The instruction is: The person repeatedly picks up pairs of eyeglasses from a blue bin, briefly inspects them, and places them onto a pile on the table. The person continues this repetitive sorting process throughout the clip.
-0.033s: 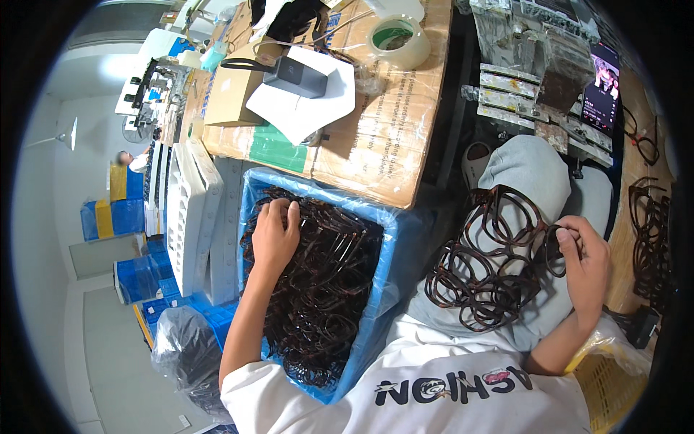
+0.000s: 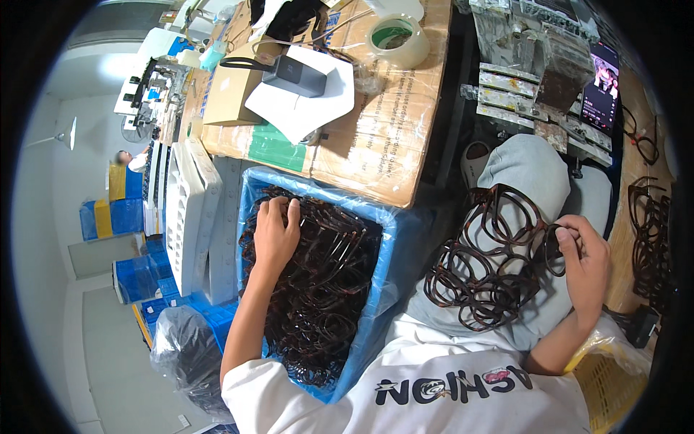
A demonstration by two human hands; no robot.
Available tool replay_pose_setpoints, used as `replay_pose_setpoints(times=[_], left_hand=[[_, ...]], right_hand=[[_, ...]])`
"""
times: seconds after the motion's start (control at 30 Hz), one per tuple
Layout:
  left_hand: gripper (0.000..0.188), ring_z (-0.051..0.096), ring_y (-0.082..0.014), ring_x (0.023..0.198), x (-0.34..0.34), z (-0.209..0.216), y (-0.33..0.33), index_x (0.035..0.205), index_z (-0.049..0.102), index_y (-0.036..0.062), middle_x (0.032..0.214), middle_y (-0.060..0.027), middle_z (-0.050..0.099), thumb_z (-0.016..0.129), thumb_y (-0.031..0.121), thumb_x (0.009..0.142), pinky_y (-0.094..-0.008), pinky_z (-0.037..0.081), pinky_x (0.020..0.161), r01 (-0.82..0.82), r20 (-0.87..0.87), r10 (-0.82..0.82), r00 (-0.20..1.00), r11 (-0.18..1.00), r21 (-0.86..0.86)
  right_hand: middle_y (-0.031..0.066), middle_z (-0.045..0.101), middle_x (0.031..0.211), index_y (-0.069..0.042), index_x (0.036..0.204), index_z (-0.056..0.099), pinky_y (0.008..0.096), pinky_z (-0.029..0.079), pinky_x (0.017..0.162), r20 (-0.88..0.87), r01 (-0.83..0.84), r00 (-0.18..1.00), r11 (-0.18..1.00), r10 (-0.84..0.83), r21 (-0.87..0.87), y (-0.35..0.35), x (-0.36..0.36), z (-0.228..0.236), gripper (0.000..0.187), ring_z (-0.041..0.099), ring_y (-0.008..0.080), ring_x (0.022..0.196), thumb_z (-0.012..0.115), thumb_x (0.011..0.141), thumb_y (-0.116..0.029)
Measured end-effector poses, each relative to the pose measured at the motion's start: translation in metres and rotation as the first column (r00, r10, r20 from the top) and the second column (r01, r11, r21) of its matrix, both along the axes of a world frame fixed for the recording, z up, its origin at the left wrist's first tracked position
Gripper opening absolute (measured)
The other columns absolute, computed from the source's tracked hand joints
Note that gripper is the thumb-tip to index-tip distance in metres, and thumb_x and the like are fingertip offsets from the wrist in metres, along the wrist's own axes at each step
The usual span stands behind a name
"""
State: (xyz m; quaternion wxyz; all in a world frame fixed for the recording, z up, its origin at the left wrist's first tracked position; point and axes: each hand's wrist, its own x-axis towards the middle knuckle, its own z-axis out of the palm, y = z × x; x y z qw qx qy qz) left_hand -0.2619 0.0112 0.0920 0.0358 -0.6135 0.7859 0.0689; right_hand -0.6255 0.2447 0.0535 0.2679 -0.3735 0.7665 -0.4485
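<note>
In the blue-lined bin (image 2: 392,239) lies a heap of dark tortoiseshell eyeglass frames (image 2: 318,311). My left hand (image 2: 278,231) rests at the far left of that heap, fingers curled down onto the frames, with some fingertips hidden among them. On my lap sits a loose pile of similar eyeglass frames (image 2: 491,282), spread over the grey trousers (image 2: 528,166). At the right side of the pile, my right hand (image 2: 585,253) pinches one dark eyeglass frame (image 2: 552,253) between thumb and fingers.
Beyond the bin stands a cardboard box (image 2: 390,137) bearing a tape roll (image 2: 397,42) and a dark power bank (image 2: 295,77). A phone (image 2: 601,90) leans by stained machinery (image 2: 510,94) at far right. More frames (image 2: 650,239) lie on the right-hand table. A yellow basket (image 2: 614,383) stands below.
</note>
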Motion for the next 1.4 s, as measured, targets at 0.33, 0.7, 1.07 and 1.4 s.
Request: replay_pose_setpoints(times=[0.33,0.7,1.07,1.4], left_hand=[[0.061,0.034,-0.0329,0.127,0.03,-0.041,0.004,0.135,0.03,-0.004,0.136,-0.0258,0.033,0.029,0.043,0.097,-0.0364,0.026,0.105,-0.131,-0.386,0.242,0.89,0.947,0.292],[0.056,0.032,-0.034,0.129,0.017,-0.03,0.019,0.135,0.029,-0.0058,0.137,-0.0254,0.033,0.031,0.036,0.097,-0.0364,0.024,0.107,-0.139,-0.399,0.189,0.897,0.979,0.151],[0.079,0.025,-0.0428,0.129,-0.045,-0.017,0.071,0.138,0.021,-0.0048,0.14,-0.0274,0.027,0.049,0.046,0.085,-0.0477,0.017,0.108,0.175,-0.157,-0.187,0.97,0.981,-0.085],[0.073,0.02,-0.0415,0.133,-0.047,-0.025,0.082,0.14,0.025,0.0045,0.144,-0.0245,0.019,0.048,0.047,0.086,-0.0497,0.012,0.11,0.164,0.131,-0.15,0.98,0.98,-0.109]], right_hand=[[0.0082,0.058,0.07,0.003,0.088,0.058,0.0248,0.042,0.059,-0.039,-0.042,0.998,0.999,0.042,-0.014,0.001,-0.002,-0.001,0.017,0.051,0.0139,0.062,0.06,0.086,-0.014],[0.0107,0.061,0.074,0.003,0.086,0.06,0.0256,0.044,0.06,-0.088,-0.025,0.996,0.999,0.021,-0.047,0.001,-0.004,0.012,0.014,0.055,0.0173,0.063,0.063,0.083,-0.01],[0.0104,0.059,0.064,0.001,0.075,0.064,0.0291,0.042,0.051,-0.109,0.019,0.993,0.965,-0.049,-0.26,0.003,-0.013,0.041,0.01,0.055,0.0223,0.054,0.07,0.072,-0.007],[0.0083,0.058,0.061,0.001,0.075,0.065,0.0257,0.037,0.046,-0.065,0.108,0.987,0.901,-0.149,-0.421,0.022,-0.047,0.069,0.018,0.052,0.0153,0.05,0.069,0.077,-0.016]])
